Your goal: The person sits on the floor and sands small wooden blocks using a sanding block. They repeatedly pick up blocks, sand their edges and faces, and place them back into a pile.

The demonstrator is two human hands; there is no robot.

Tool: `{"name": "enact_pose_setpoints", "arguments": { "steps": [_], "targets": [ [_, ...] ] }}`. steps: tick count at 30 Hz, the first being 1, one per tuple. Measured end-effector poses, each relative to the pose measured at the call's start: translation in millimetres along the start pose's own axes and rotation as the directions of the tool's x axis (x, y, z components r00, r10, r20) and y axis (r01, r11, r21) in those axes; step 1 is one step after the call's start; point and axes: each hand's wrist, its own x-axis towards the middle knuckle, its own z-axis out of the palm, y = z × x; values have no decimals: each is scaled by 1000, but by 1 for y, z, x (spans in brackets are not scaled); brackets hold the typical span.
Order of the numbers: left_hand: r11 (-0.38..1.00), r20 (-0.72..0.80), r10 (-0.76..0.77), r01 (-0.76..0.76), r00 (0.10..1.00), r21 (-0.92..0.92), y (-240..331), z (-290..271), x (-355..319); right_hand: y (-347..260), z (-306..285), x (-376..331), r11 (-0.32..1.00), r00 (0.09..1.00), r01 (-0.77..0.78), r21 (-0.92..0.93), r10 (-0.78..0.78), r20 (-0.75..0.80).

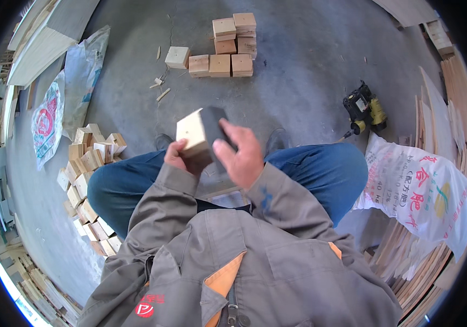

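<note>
Pale wood is the material of the block (191, 132) held up between the knees, above the floor (310, 65). Its lower left side is pinched by the left hand (178, 157), with the fingers partly hidden. A dark, flat-sided piece (213, 124) is set against its right side; whether that is an abrasive pad cannot be told. It is touched by the right hand (243, 155), whose thumb and forefinger are spread apart. The step in hand is judged to be the working of one block face; for the next move, a steady left grip and even right pressure would be called for. Beyond the feet, a group of finished-looking blocks (220, 65) is arranged, partly stacked. By the left knee, more blocks are heaped (89, 163); to the right, a black-and-yellow tool (365, 110) is laid near a white sack (413, 188).
</note>
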Motion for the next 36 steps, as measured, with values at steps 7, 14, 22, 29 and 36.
{"name": "enact_pose_setpoints", "arguments": {
  "steps": [7,14,22,29,36],
  "targets": [
    [997,9,-82,82,997,12,1,-12,-6,19,12,24,998,999,-15,-57,12,-51],
    [970,266,-205,160,942,183,7,24,-23,61,-25,50,677,792,-442,589,603,-99],
    [963,300,-151,72,942,260,11,18,-18,11,-31,45,726,896,-354,589,444,-8],
    [951,315,-63,-39,947,306,15,-2,-9,8,-28,38,582,880,-446,680,422,217],
    [996,0,54,-54,999,69,11,-11,4,5,-20,30,552,857,-499,668,427,287]
  ]
}}
